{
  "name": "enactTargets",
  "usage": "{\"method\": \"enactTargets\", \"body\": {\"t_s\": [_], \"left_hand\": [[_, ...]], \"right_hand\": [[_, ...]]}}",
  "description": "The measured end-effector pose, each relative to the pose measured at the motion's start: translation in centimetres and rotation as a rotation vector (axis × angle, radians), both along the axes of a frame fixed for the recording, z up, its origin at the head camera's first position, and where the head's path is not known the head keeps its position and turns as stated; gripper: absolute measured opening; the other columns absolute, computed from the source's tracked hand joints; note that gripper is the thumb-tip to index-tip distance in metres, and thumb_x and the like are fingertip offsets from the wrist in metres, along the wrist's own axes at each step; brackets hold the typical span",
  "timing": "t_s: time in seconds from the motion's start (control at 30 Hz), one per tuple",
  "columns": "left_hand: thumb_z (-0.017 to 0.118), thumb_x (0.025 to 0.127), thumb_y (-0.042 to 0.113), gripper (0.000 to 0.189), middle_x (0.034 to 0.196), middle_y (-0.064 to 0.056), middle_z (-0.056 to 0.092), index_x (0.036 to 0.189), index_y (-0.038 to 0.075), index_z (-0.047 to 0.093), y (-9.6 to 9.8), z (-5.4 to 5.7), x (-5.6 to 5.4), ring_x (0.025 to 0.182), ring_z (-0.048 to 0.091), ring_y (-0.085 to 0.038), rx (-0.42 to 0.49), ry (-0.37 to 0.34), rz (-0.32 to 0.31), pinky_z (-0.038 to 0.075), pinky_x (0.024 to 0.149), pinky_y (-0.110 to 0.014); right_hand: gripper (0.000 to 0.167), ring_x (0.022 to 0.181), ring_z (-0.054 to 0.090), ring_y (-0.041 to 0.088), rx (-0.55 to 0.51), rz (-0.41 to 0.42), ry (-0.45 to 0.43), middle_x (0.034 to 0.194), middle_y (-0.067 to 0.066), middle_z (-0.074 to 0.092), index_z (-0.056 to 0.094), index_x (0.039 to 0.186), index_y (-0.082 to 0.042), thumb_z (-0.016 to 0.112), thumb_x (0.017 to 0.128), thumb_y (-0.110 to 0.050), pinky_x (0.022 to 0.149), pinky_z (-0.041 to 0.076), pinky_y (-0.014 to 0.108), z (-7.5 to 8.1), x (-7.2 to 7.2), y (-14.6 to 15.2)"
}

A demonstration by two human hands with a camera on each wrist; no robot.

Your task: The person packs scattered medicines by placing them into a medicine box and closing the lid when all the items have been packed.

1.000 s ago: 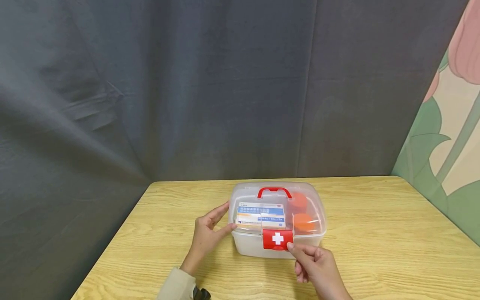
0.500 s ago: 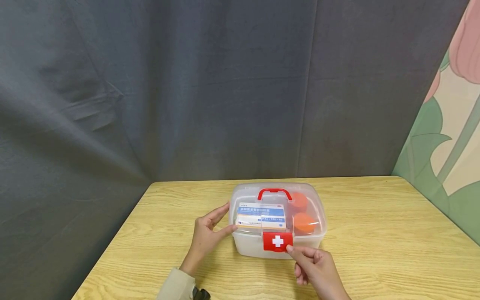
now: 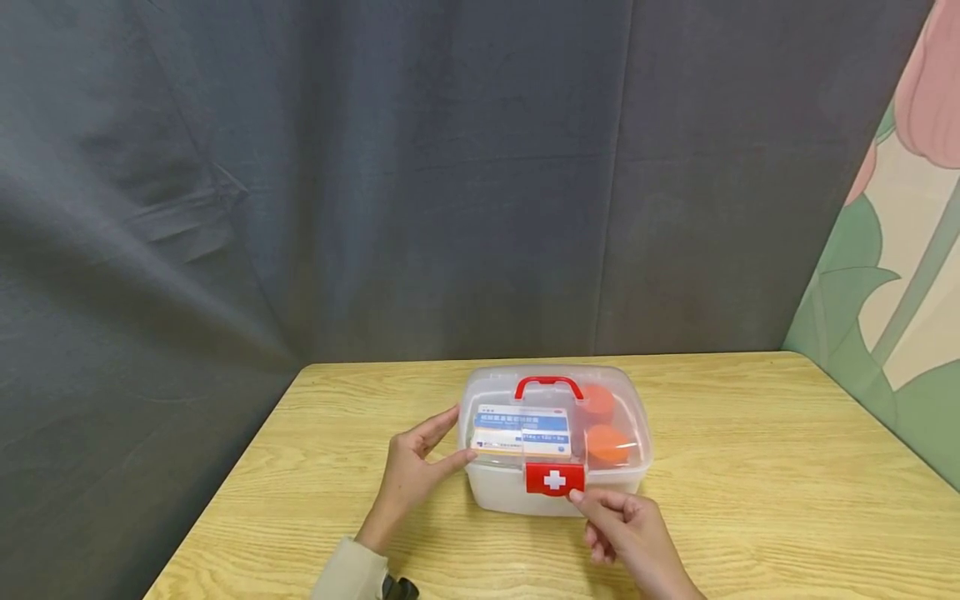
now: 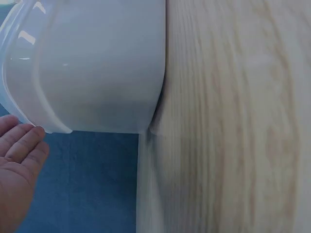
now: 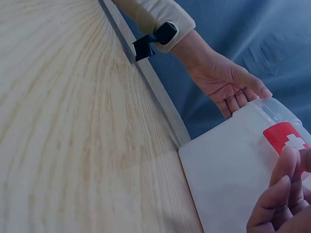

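A translucent first-aid box (image 3: 510,498) with a closed clear lid and a red handle (image 3: 548,381) stands on the table. On its front is a red latch (image 3: 554,479) with a white cross. My right hand (image 3: 630,529) pinches the latch's lower right corner between thumb and index finger, the other fingers curled under. My left hand (image 3: 412,471) rests at the box's left side, thumb on the front rim and fingers straight along the side, as the left wrist view also shows with the fingertips (image 4: 36,132) at the lid's edge.
Through the lid show medicine packets (image 3: 521,429) in white, blue and orange at left, and two orange round caps (image 3: 609,444) at right. The wooden table (image 3: 750,467) reaches back to a dark curtain (image 3: 465,183). A flower-painted wall (image 3: 885,292) borders the right.
The latch dipped slightly, and now its lower edge sits a little higher and tilted outward. My right hand has shifted slightly up and left with it. The left hand keeps its place.
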State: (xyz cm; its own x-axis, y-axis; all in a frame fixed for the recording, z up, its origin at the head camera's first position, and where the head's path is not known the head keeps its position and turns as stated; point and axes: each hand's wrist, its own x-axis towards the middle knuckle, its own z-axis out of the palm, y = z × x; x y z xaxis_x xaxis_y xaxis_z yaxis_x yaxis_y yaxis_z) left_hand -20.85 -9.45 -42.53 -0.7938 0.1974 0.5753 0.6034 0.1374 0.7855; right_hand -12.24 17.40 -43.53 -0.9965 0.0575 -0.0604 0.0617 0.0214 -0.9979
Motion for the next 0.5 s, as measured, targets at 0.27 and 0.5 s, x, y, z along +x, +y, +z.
{"method": "enactTargets", "body": {"t_s": [0.27, 0.5], "left_hand": [[0.085, 0.076, 0.024, 0.072, 0.138, -0.011, 0.052, 0.136, 0.001, 0.054, 0.7, 1.1, 1.0, 0.128, 0.048, -0.021, -0.066, -0.123, 0.092, 0.037, 0.103, -0.032], [0.086, 0.073, 0.033, 0.09, 0.148, -0.009, 0.04, 0.146, 0.004, 0.042, 1.8, 2.0, 1.8, 0.136, 0.036, -0.024, -0.129, -0.153, 0.128, 0.032, 0.107, -0.042]], "right_hand": [[0.03, 0.051, 0.053, 0.014, 0.119, 0.058, 0.063, 0.063, 0.008, 0.057, 0.069, 0.103, 0.008, 0.066, 0.093, -0.02, 0.05, 0.047, 0.023, 1.2, 0.6, 1.7], [0.023, 0.053, 0.055, 0.02, 0.201, -0.083, 0.192, 0.064, 0.009, 0.058, 0.072, 0.098, 0.002, 0.069, 0.092, -0.02, 0.05, 0.05, 0.027, 2.3, 1.4, 3.1]]}}
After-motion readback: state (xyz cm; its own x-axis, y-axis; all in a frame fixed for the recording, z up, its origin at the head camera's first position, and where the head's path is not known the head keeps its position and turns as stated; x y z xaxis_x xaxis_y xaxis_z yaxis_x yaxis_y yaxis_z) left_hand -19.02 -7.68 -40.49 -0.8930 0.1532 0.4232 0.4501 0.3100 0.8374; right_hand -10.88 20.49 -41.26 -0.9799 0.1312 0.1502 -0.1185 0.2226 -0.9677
